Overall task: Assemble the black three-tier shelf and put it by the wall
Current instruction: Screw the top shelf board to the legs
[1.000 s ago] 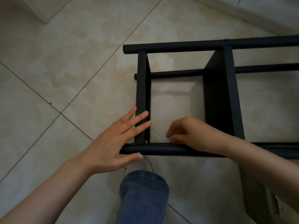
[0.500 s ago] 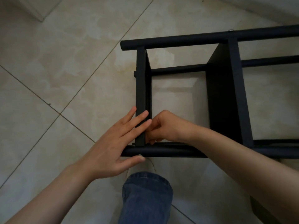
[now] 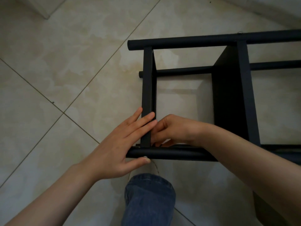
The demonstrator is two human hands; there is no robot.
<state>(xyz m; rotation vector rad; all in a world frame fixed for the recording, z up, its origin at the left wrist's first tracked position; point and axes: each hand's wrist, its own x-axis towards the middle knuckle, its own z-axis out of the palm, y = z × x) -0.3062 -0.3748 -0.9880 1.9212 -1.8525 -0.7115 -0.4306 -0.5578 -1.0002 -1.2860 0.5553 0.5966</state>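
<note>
The black shelf frame [image 3: 179, 44] lies on its side on the tiled floor, its poles running left to right. My left hand [image 3: 120, 144] presses straight fingers against the outer face of the end shelf board [image 3: 147, 79], its thumb under the near pole [image 3: 171, 154] beside a silver screw head [image 3: 145, 157]. My right hand [image 3: 172, 129] reaches inside the frame with curled fingers. It pinches at the corner where that board meets the near pole; what it pinches is hidden. A second board [image 3: 231, 95] stands further right.
My knee in blue jeans [image 3: 149, 198] is just below the near pole. A pale wall base [image 3: 276, 8] runs along the top right. A dark panel [image 3: 263, 209] shows at the lower right, under my forearm. Beige floor tiles [image 3: 65, 70] spread to the left.
My right hand has slid left along the near pole into the corner by the end board. My left hand has stayed on the board.
</note>
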